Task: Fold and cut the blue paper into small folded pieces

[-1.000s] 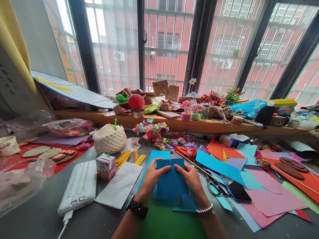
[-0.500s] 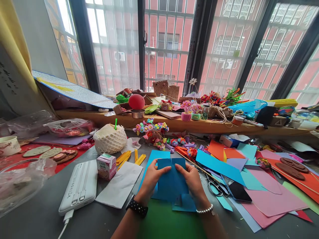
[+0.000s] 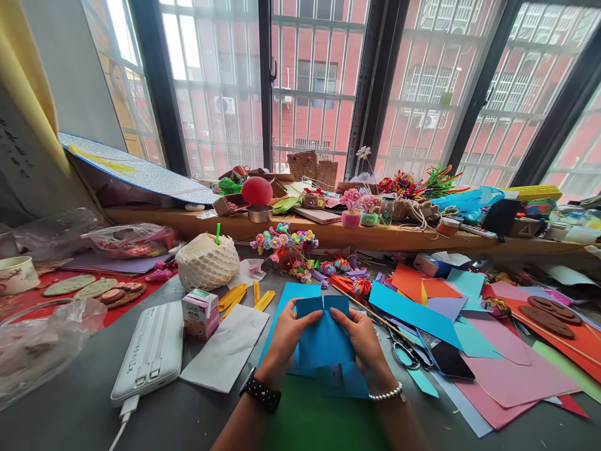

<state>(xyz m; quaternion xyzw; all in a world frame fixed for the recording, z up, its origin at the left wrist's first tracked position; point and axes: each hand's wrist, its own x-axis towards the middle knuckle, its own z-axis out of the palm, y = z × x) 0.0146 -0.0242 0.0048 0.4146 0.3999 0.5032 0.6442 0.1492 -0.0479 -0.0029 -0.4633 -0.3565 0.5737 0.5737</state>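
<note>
Both of my hands grip one sheet of blue paper [image 3: 325, 344], held up in front of me. My left hand [image 3: 283, 338] pinches its upper left part between thumb and fingers. At the upper right, my right hand [image 3: 367, 343] pinches it the same way. A narrow split opens at the top edge between my thumbs; how far down it runs is hard to tell. Another blue sheet [image 3: 300, 292] lies behind the left fingers. A small blue piece [image 3: 345, 383] shows below the held sheet, over a green surface [image 3: 314, 416].
To the right lie scissors [image 3: 404, 354], a black phone [image 3: 451, 362], a blue strip [image 3: 413, 314] and pink sheets [image 3: 516, 369]. A white power bank [image 3: 150, 351], a small carton [image 3: 201, 314] and a white paper [image 3: 228, 347] lie left. Crochet flowers [image 3: 286, 244] stand behind.
The split at the paper's top edge has widened slightly, and the sheet's lower part has tilted and bent. Both hands keep their pinch in nearly the same place.
</note>
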